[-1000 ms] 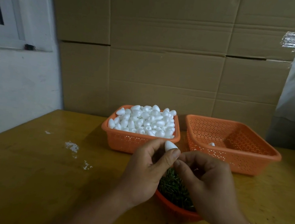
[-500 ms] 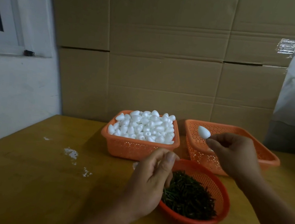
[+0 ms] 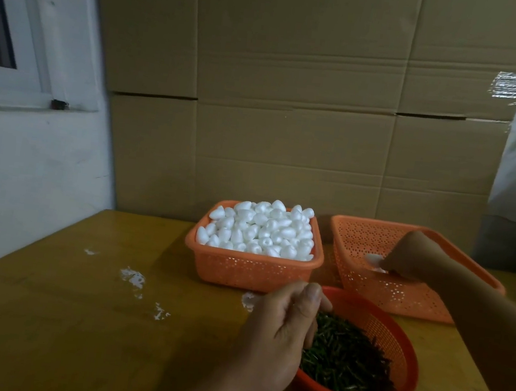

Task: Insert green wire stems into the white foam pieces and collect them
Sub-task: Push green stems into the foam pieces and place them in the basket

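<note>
Head view: my right hand (image 3: pixel 413 258) is inside the far-right orange basket (image 3: pixel 358 235); my left hand (image 3: pixel 279 336) is at the round basket (image 3: pixel 406 350).

Head view, detail: my right-hand fingers are curled, with a blurred white foam piece (image 3: pixel 374 260) at their tips; whether they grip it I cannot tell. My left hand is loosely curled over the near rim, fingertips down among the green wire stems (image 3: pixel 350 360); a grip on any stem cannot be confirmed. The far-left basket (image 3: pixel 251 271) is heaped with foam pieces (image 3: pixel 262 228). White crumbs (image 3: pixel 133 277) lie on the wooden table (image 3: pixel 59 317) at left.
</note>
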Demonstrator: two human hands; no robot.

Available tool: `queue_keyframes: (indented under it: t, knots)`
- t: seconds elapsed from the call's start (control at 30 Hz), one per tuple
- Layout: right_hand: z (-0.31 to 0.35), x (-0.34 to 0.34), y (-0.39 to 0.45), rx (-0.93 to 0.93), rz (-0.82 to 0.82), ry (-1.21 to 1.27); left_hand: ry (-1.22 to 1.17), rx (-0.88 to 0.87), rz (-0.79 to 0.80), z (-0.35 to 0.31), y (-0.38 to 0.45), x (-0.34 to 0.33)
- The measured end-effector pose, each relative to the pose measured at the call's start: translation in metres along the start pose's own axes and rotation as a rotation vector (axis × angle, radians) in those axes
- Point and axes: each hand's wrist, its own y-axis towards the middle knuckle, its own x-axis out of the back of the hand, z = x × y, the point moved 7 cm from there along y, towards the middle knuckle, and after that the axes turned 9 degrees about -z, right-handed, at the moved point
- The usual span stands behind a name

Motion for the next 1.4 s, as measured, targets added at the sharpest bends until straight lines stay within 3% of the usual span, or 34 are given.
queue_keyframes:
  t: [0.37,0.63,0.9,1.13,1.3,1.4]
  knots:
    - [0.008,-0.01,-0.006,0.069,0.117,-0.134,-0.032,0.0,0.014,-0.002,0.001,0.0]
    - [-0.001,0.014,-0.011,-0.016,-0.15,0.161,-0.054,-0.003,0.021,-0.005,0.0,0.001]
    - [0.013,0.042,-0.095,0.222,-0.294,0.441,-0.016,-0.061,-0.035,-0.009,0.0,0.002]
    - [0.021,0.026,-0.161,0.334,-0.188,0.482,0.022,-0.134,-0.109,-0.009,0.003,0.009]
    - [0.018,0.011,-0.175,0.348,-0.153,0.482,0.168,-0.095,-0.113,-0.005,0.016,0.023]
    - [0.019,0.012,-0.179,0.38,-0.16,0.495,0.31,-0.057,-0.226,-0.004,0.041,0.055]
